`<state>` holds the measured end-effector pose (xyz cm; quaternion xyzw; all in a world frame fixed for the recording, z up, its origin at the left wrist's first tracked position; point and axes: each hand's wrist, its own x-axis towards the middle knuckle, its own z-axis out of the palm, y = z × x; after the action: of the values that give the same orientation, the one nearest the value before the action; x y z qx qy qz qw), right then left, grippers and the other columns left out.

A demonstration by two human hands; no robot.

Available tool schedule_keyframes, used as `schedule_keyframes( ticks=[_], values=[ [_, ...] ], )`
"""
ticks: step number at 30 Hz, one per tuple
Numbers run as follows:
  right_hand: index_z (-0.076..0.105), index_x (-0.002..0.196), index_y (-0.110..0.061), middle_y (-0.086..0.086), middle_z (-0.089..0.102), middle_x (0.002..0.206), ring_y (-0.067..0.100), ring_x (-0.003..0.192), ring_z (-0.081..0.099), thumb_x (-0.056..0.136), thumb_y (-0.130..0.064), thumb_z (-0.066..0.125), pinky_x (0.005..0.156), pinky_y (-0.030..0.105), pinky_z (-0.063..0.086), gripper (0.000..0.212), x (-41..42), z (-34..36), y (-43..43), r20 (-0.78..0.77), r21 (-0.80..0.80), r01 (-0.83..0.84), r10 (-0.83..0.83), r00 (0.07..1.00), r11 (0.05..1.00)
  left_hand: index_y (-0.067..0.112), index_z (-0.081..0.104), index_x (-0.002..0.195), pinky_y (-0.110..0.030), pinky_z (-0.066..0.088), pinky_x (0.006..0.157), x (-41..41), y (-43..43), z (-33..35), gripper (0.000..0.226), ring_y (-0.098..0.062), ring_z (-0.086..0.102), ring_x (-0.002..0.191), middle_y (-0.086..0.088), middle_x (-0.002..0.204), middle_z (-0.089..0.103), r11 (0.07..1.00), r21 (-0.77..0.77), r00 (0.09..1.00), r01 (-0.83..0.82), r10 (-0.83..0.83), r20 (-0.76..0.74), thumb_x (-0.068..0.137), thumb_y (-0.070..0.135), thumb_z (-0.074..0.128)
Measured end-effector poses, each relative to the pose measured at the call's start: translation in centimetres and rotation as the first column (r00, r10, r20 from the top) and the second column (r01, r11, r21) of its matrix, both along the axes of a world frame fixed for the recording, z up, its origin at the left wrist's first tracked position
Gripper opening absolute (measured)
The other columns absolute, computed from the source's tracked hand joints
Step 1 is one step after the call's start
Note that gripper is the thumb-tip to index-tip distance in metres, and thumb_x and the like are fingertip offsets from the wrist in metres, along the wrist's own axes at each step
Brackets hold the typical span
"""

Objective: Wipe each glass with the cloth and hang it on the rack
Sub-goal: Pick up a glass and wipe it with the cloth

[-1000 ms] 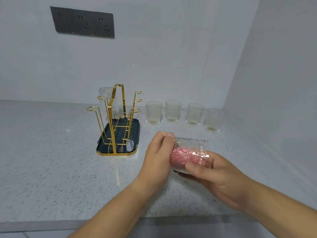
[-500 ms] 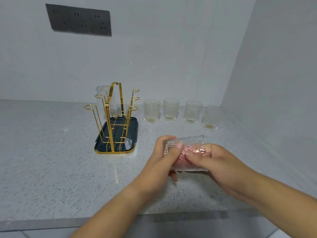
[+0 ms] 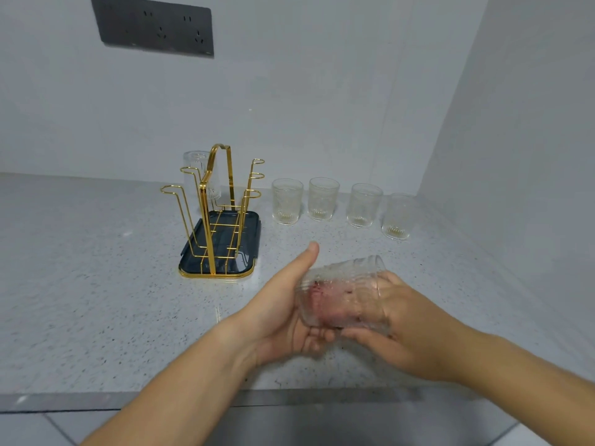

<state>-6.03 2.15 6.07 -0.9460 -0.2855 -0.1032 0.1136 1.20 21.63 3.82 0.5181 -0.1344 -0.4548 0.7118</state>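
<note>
I hold the glass [image 3: 344, 284] sideways over the counter [image 3: 96, 284] near the rack [image 3: 212, 220], left hand [image 3: 277, 313] cupped round its bottom so it cannot slip, right hand [image 3: 415, 329] fingers pushing the cloth [image 3: 325, 294] inside to wipe it

Left hand [image 3: 283, 313] has rolled palm-up and now cups the glass [image 3: 341, 294] from below; glass tipped up, pink cloth [image 3: 322, 296] blurred.

Back wall [image 3: 322, 91]: plain pale grey, evenly lit.
Side wall [image 3: 531, 123]: same grey, forming a corner on the right.
Socket panel [image 3: 154, 25]: dark, multi-outlet, high on the left.
Table [image 3: 80, 284]: grey speckled stone, darker front edge.
Floor [image 3: 354, 426]: grey tiles.
</note>
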Motion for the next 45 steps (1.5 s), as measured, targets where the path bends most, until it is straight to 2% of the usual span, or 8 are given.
schedule_keyframes(
  ticks=[9,13,17,22,27,34,39,45],
  values=[
    [0.078,0.105,-0.015,0.004,0.081,0.099,0.018,0.101,0.076,0.107,-0.022,0.053,0.099,0.033,0.055,0.027,-1.6,0.6,3.2,-0.454,0.681,0.307,0.054,0.889,0.665,-0.001,0.056,0.107,-0.027,0.039,0.049,-1.4,-1.2,-2.5,0.064,-0.014,0.047,0.053,-0.008,0.074,0.058,0.899,-0.170,0.809,-0.404,0.438,0.393,0.090,0.061,0.055],
    [0.073,0.114,-0.027,-0.010,0.074,0.106,0.007,0.106,0.064,0.103,-0.054,0.048,0.106,0.033,0.044,0.039,-2.0,-0.2,1.9,-0.067,0.125,0.088,-0.080,0.995,0.988,0.012,0.067,0.071,-0.026,0.026,0.047,-1.1,-0.9,-1.1,0.064,-0.014,0.039,0.043,-0.006,0.054,0.052,0.958,-0.037,0.941,-0.286,0.288,0.177,0.083,0.075,0.060],
    [0.071,0.113,-0.033,-0.017,0.071,0.100,0.007,0.103,0.058,0.104,-0.049,0.046,0.105,0.042,0.044,0.031,-0.5,0.7,-0.2,0.069,-0.264,-0.052,0.073,0.995,0.963,0.018,0.068,0.081,-0.018,0.029,0.042,-0.3,0.0,-0.7,0.063,-0.010,0.044,0.038,-0.003,0.061,0.059,0.999,0.029,0.998,0.016,-0.014,-0.054,0.086,0.078,0.051],
    [0.077,0.116,-0.027,-0.012,0.079,0.108,0.004,0.104,0.072,0.105,-0.032,0.056,0.099,0.025,0.053,0.025,-0.4,2.2,0.8,-0.423,0.497,0.256,-0.026,0.906,0.829,0.002,0.060,0.133,-0.039,0.054,0.067,-0.2,-0.8,-1.8,0.091,-0.025,0.064,0.073,-0.013,0.095,0.067,0.989,-0.138,0.991,-0.055,0.071,0.111,0.080,0.075,0.068],
    [0.078,0.106,-0.009,0.012,0.081,0.097,0.022,0.099,0.077,0.105,-0.028,0.051,0.091,0.022,0.055,0.033,-0.8,1.9,2.3,-0.521,0.709,0.346,0.126,0.844,0.615,0.002,0.059,0.110,-0.026,0.047,0.041,-0.4,-1.6,-2.0,0.070,-0.021,0.056,0.050,-0.010,0.076,0.066,0.903,-0.178,0.829,-0.390,0.429,0.359,0.078,0.063,0.068],
    [0.066,0.127,-0.038,-0.017,0.071,0.119,0.005,0.113,0.061,0.101,-0.051,0.046,0.105,0.031,0.040,0.035,-0.1,0.7,0.7,-0.133,-0.051,0.045,-0.052,0.990,0.998,0.008,0.079,0.080,-0.020,0.048,0.033,0.4,-0.2,0.5,0.057,-0.018,0.062,0.038,-0.014,0.065,0.067,0.995,0.025,0.994,-0.091,0.093,-0.060,0.090,0.060,0.059],
    [0.079,0.108,-0.024,-0.008,0.080,0.107,0.006,0.104,0.074,0.104,-0.022,0.057,0.093,0.017,0.053,0.023,0.4,0.9,1.0,-0.450,0.614,0.308,0.002,0.893,0.727,0.003,0.063,0.124,-0.041,0.059,0.064,0.4,-0.6,-1.2,0.072,-0.024,0.064,0.067,-0.011,0.088,0.067,0.985,-0.056,0.961,-0.160,0.169,0.219,0.088,0.066,0.060],
    [0.079,0.097,-0.009,0.007,0.080,0.092,0.012,0.091,0.076,0.100,-0.038,0.049,0.082,0.011,0.051,0.041,-0.9,1.6,2.8,-0.499,0.724,0.338,0.117,0.859,0.601,0.002,0.060,0.107,-0.030,0.052,0.042,-0.3,-0.8,-1.4,0.059,-0.025,0.060,0.051,-0.006,0.074,0.068,0.886,-0.194,0.740,-0.421,0.459,0.491,0.083,0.056,0.068]
  ],
)
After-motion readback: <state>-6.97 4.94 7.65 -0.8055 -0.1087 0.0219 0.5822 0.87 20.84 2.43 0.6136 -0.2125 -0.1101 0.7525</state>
